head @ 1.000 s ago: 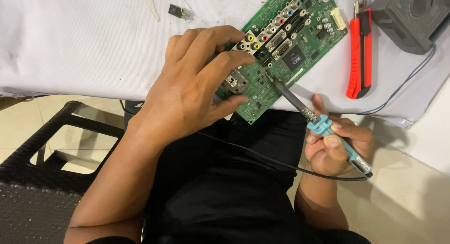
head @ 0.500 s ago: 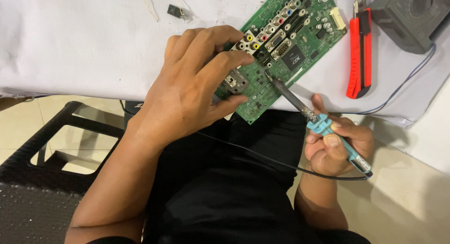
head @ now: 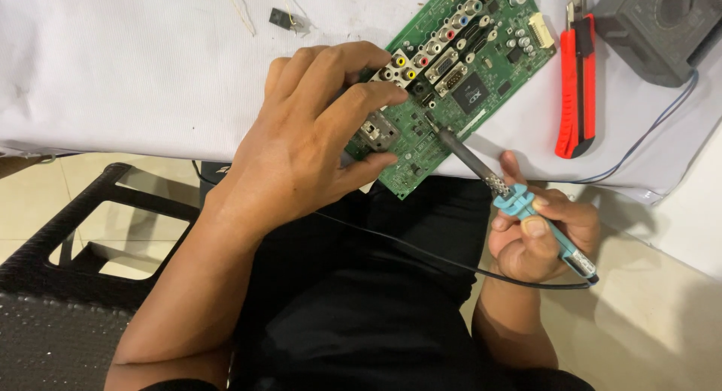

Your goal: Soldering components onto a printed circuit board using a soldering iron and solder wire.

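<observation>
Two hands busy: left hand point(head: 308, 150) clamps green circuit board point(head: 451, 83); right hand point(head: 538, 237) grips blue-handled soldering iron point(head: 511, 195), long axis diagonal, tip pointing up-left onto board.

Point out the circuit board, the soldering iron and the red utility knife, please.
circuit board point(head: 481, 75), head view, on the green middle near the black chip.
soldering iron point(head: 466, 152), head view, on the dark metal shaft.
red utility knife point(head: 577, 90), head view, on the red body.

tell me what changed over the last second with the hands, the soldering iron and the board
Nothing visibly changed. The left hand still grips the green circuit board at the table edge, and the right hand still holds the soldering iron with its tip on the board.
</observation>
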